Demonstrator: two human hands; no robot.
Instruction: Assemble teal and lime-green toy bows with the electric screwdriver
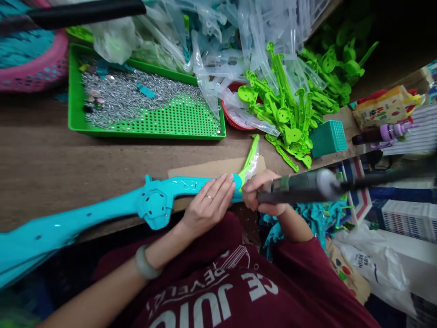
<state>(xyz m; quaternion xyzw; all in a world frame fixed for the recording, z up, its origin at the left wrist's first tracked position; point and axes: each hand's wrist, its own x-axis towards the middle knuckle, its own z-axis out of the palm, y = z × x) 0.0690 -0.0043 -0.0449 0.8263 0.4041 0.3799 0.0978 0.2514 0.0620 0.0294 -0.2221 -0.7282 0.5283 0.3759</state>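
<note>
A long blue plastic piece (116, 207) lies along the table's front edge. My left hand (210, 202) rests flat on its right end, fingers stretched together, with a ring on one finger. My right hand (264, 191) is wrapped round a dark powered screwdriver (297, 187), which lies sideways and is blurred on the right. Its tip is hidden by the hand, close to the blue piece's end. Beside the fingers, a green curved part (251, 157) with a clear piece along it sticks up from the blue piece. Some cardboard (205, 169) lies behind.
A green tray (146, 134) holds many screws. Green parts (293, 134) and clear parts (259, 27) are heaped behind, near a red basket (232, 119) and a teal box (328, 139). A pink basket (44, 68) stands at the left, below a black bar (88, 13).
</note>
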